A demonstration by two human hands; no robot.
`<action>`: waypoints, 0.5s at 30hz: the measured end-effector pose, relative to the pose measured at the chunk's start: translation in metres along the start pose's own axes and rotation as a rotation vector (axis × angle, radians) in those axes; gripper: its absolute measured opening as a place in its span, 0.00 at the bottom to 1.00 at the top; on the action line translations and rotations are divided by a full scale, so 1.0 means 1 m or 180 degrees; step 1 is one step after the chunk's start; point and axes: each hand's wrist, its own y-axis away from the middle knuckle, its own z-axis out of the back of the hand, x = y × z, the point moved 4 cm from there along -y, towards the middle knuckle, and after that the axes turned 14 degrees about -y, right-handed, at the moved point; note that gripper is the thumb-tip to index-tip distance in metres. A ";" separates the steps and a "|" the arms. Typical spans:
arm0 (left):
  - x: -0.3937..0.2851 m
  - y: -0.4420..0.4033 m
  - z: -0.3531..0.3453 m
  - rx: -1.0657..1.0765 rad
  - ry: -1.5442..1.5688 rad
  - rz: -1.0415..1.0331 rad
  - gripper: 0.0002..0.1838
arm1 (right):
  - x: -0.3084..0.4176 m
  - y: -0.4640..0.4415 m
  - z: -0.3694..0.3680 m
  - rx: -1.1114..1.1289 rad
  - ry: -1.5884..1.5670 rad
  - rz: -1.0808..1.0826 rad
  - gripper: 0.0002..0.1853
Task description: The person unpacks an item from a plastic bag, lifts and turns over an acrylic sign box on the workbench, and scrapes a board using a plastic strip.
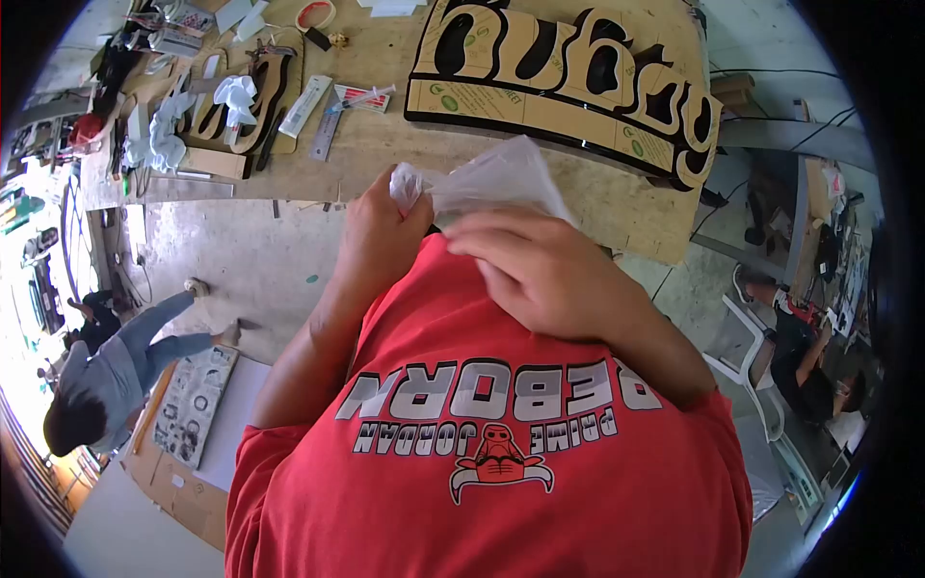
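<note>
My left hand (383, 217) is closed around the bunched end of a clear, thin plastic bag (506, 178), just in front of my red shirt. The bag's loose part spreads to the right, over the near edge of the workbench. My right hand (540, 270) lies across the front of the shirt, close below the bag. Its fingers are stretched out toward the left hand and slightly blurred; whether they touch the plastic is hard to see. Any contents of the bag cannot be made out.
On the wooden workbench (376, 144) stands a large letter sign (559, 106) with brown paper facing and black sides. A syringe (361, 98), a white tube (306, 106), a ruler (326, 135) and crumpled tissue (236, 99) lie left. People are at left and right; a white chair (742, 356) stands right.
</note>
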 end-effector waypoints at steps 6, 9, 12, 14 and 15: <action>-0.002 0.002 -0.010 0.0072 0.1319 0.0186 0.06 | -0.060 -0.013 -0.025 0.0582 0.1280 -0.0528 0.14; -0.001 0.002 -0.012 0.0215 0.1735 0.0201 0.09 | -0.049 -0.018 -0.019 0.1236 0.1523 -0.1049 0.13; 0.006 -0.003 -0.017 0.0279 0.2071 0.0136 0.17 | -0.044 -0.026 -0.019 0.0164 0.1085 -0.0343 0.13; 0.016 -0.010 -0.022 0.0453 0.2059 -0.0001 0.20 | -0.066 -0.028 -0.023 0.0164 0.1380 -0.0332 0.13; 0.014 -0.010 -0.021 0.0484 0.2092 0.0132 0.22 | -0.076 -0.026 -0.024 0.0158 0.1534 -0.0325 0.13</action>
